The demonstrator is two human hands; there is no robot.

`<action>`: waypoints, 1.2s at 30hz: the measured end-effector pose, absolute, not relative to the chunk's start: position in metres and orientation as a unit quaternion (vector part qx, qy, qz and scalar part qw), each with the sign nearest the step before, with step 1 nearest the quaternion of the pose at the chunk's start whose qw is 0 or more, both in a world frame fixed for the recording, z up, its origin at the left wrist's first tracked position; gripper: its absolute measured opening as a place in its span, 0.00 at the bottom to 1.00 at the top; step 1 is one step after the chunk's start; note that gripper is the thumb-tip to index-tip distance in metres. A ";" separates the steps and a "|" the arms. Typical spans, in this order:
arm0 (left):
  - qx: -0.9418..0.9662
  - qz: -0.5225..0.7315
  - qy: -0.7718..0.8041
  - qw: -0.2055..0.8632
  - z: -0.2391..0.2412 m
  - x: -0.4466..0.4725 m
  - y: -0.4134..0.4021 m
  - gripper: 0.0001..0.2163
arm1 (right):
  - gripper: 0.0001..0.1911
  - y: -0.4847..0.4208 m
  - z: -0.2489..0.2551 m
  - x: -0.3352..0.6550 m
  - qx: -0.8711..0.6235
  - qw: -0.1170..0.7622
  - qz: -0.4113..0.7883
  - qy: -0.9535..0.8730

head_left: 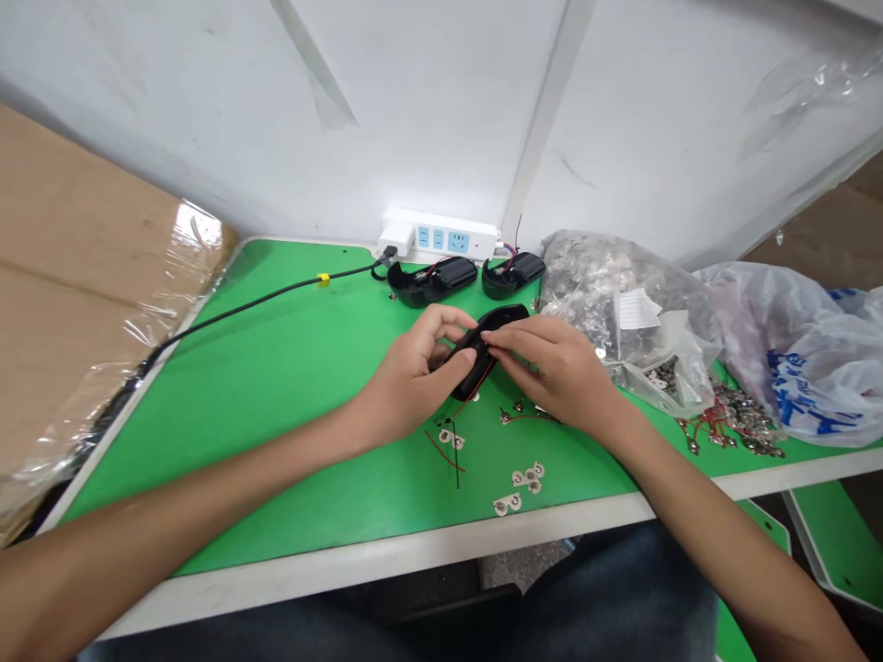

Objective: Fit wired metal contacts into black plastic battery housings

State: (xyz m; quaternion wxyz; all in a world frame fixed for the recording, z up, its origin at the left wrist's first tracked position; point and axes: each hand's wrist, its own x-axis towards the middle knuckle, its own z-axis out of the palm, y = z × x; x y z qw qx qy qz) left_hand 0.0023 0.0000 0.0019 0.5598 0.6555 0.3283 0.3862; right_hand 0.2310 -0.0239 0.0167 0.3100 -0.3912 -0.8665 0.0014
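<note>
Black plastic case (502, 321) is up off the bench, held in both hands just above the green mat (276, 432), with a red wire (479, 386) trailing out of it. Left hand (414, 377) has its fingers curled round one side, and right hand (552, 368) pinches in from the other, fingertips (491, 338) pressed on the top, so both are closed on it. Two more black cases (431, 280) sit behind, near a white power strip (441, 234). Loose metal tabs (528, 475) and wire bits (441, 450) lie in front. Off to the right there's a see-through bag (621, 313) full of tabs, with a white plastic bag (793, 359) just beside it.
</note>
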 end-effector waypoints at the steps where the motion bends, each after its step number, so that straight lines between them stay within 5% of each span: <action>1: 0.652 0.386 0.327 0.565 0.002 0.002 0.000 0.13 | 0.12 -0.024 0.016 0.231 -0.397 0.313 0.000 -0.863; 36: 0.716 0.379 0.320 0.491 0.000 0.001 -0.002 0.18 | 0.07 -0.025 0.008 0.228 -0.450 0.382 -0.012 -0.807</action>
